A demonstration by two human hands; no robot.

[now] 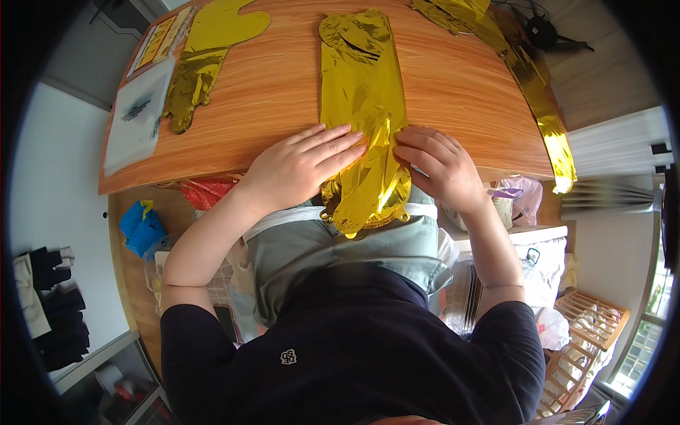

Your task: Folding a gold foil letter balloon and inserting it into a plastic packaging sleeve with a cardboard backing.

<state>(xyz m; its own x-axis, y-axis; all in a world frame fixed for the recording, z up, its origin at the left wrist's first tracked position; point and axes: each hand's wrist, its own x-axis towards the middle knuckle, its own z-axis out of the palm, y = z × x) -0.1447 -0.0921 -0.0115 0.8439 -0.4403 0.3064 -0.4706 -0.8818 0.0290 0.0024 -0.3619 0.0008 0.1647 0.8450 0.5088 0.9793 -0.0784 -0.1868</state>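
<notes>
A flat, shiny gold foil balloon lies lengthwise down the middle of the wooden table. Its scalloped near end hangs past the table's front edge over my lap. My left hand rests palm down on the balloon's left side, fingers stretched out and reaching onto the foil. On the opposite side my right hand lies with its fingers extended, the tips touching the foil's right edge. Neither hand is wrapped around anything. Creases run through the foil between the two hands.
Another flat gold foil balloon lies at the table's left, beside a clear plastic bag and a printed sheet. More gold foil trails along the right edge, hanging off the corner. A black device with a cable sits far right.
</notes>
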